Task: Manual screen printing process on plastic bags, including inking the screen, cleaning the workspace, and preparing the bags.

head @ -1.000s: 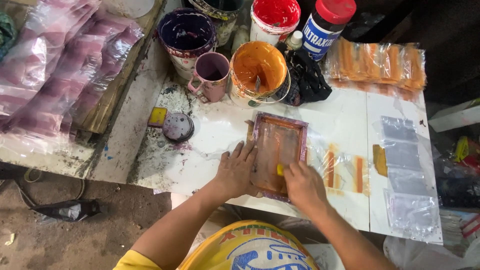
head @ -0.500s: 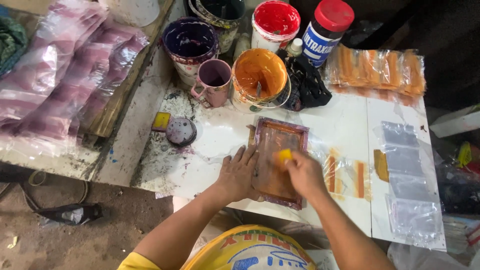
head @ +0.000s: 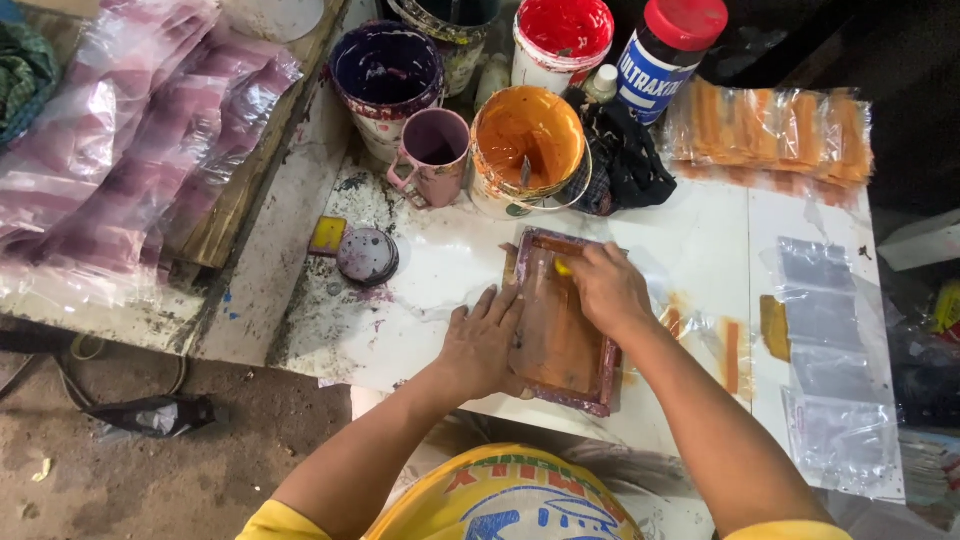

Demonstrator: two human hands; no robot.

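A purple paint bucket, a red paint bucket and an orange paint bucket are crowding the far edge of the white table, with a pink mug, a black rag and a red-capped jar sitting among them. Orange-printed bags are lying beyond, clear bags to the right. The small printing screen frame is lying flat near the table's front edge. The left hand is pressing open-palmed on its left rail, fingers spread. The right hand is curling closed around a yellow squeegee at the frame's far end, wrist bent down.
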